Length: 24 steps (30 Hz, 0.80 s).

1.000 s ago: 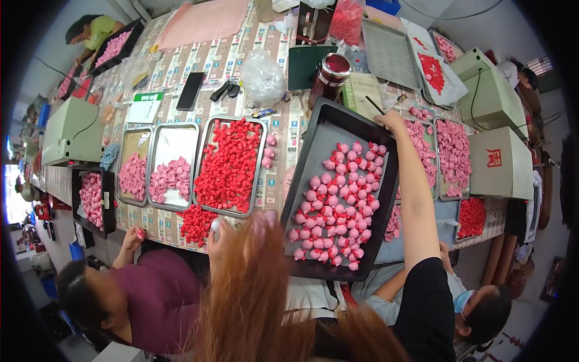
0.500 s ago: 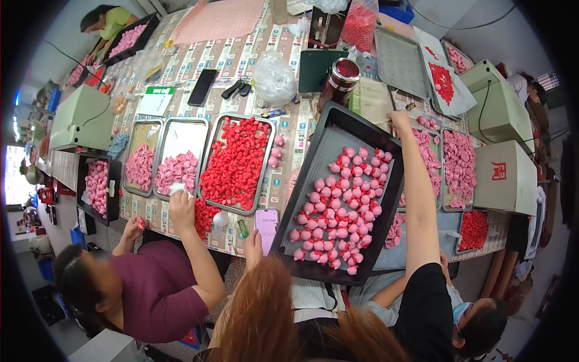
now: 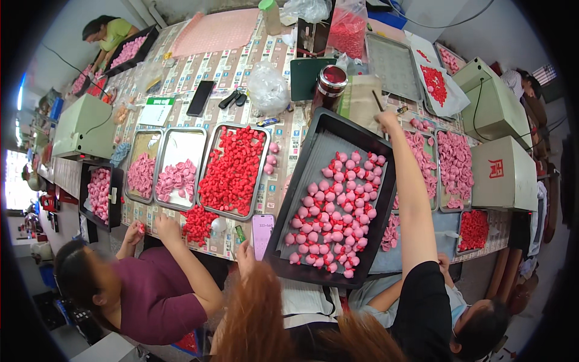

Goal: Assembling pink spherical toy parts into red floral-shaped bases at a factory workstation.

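My right hand [image 3: 386,122] reaches over the far right corner of a large black tray [image 3: 294,175], its fingers closed round a thin dark pen-like stick [image 3: 377,100] that tilts to the left. Many small round pink figures [image 3: 329,211] with red bands lie in the tray, which sits slanted in front of me. Close to the tray's left side, a phone [image 3: 262,236] with a lit lilac screen lies on the table. At its lower left edge is my left hand [image 3: 245,258], fingers stretched out, just below a small green object [image 3: 240,233].
Left stand metal trays of red pieces [image 3: 234,169] and pink pieces [image 3: 178,175]. A red tumbler [image 3: 330,84] stands behind the black tray. A person in maroon [image 3: 157,289] works at left, another person [image 3: 482,320] sits at right. Pale green boxes [image 3: 503,172] edge the table.
The stick in my right hand has swung from upright to leaning left. My left hand has drawn slightly back from the phone. The person in maroon has lowered a hand and the white wad is gone.
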Available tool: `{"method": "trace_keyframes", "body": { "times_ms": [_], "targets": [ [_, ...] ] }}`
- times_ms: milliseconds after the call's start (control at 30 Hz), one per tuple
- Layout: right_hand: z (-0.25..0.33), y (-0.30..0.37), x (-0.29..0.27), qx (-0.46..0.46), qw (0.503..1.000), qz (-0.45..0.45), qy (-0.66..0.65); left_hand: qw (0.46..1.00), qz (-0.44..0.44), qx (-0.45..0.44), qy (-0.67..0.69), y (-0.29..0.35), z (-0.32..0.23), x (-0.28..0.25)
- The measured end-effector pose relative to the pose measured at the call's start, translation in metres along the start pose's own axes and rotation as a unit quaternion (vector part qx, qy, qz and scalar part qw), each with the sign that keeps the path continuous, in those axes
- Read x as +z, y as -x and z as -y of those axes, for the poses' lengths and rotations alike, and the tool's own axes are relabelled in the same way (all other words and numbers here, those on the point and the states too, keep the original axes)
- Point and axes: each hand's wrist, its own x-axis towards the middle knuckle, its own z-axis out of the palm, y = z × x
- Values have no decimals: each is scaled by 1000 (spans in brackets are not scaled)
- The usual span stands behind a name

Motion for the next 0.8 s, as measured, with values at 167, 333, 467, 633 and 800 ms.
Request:
{"method": "trace_keyframes", "body": {
  "times_ms": [167,333,467,633,800],
  "targets": [
    [0,11,17,30,995,90,5,999,-8,-2,39,7,0,-11],
    [4,10,9,106,986,114,-61,1000,8,-11,-9,16,-29,-14],
    [26,29,0,93,986,83,-110,996,19,-12,-84,31,-67,-20],
    [17,15,0,69,993,65,-74,997,38,-20,-66,34,-86,-16],
    [27,30,1,3,996,-52,70,988,52,-74,127,29,-68,-16]
  ]
}}
